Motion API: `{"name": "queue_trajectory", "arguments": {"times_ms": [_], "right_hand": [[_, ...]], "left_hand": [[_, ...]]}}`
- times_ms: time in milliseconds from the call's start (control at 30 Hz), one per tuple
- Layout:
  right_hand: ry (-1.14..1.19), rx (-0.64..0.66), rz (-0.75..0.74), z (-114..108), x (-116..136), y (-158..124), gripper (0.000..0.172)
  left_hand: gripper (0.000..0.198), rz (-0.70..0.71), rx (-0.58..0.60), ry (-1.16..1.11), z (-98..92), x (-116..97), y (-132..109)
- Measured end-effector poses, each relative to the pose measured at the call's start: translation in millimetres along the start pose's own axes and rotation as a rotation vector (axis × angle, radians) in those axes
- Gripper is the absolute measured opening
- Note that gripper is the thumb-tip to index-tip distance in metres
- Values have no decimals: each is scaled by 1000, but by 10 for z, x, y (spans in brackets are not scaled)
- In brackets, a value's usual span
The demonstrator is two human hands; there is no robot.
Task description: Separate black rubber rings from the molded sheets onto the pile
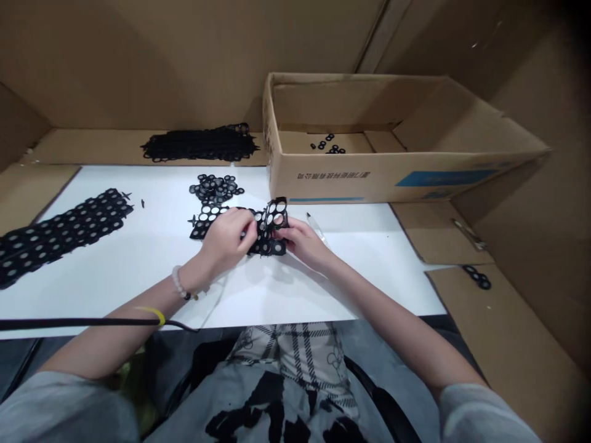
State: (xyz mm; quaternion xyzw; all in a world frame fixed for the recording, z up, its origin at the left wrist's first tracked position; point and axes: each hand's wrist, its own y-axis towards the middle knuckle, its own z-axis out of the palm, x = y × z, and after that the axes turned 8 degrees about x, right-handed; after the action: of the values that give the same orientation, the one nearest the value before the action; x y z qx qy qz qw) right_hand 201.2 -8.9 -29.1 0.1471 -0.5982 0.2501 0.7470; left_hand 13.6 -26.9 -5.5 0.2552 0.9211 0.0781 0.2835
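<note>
A black sheet full of round holes (276, 212) lies on the white tabletop, its right end bent upward. My left hand (231, 237) is closed over the middle of the sheet, thumb and fingers together. At the raised right end, my right hand (302, 241) pinches the sheet's edge. Just behind the left hand is a loose pile of small black rings (215, 188). A slim pen-like tool (316, 228) rests behind the right hand. Whether a loose ring is between my fingers is hidden.
An open cardboard box (332, 175) stands at the back right, several rings inside. Stacked black sheets (201, 143) lie along the back, with overlapping holed strips (64, 234) at left. Joined rings (476, 277) rest on cardboard at right. A black cable (83, 323) crosses my left forearm.
</note>
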Motion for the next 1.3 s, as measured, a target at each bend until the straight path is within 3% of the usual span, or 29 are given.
{"name": "queue_trajectory", "arguments": {"times_ms": [133,400,533,667,767,867,1000,1100,1300], "right_hand": [[-23,27,-1,20,-67,-9,13],[60,19,26,-30,-68,-49,17],[9,0,20,-53,-114,-59,14],[10,-46,-7,-53,-93,-46,15],[65,-98,-18,-57,-12,-23,7],[52,-157,30,-61,46,2,5],[-91,-203,168,-70,33,19,6],[-163,-231,232,-87,24,15,9],[-127,-185,203,-106,30,9,11]], "left_hand": [[27,91,125,9,102,-16,-45],[29,99,261,-239,42,49,16],[29,129,185,-265,71,55,20],[33,-26,32,-533,36,93,40],[38,-88,-114,-641,-19,130,68],[38,-82,-141,-481,-54,142,81],[30,-66,-109,-41,-108,269,108],[28,-196,-173,112,-162,560,167],[32,-431,-192,232,-126,1187,217]]}}
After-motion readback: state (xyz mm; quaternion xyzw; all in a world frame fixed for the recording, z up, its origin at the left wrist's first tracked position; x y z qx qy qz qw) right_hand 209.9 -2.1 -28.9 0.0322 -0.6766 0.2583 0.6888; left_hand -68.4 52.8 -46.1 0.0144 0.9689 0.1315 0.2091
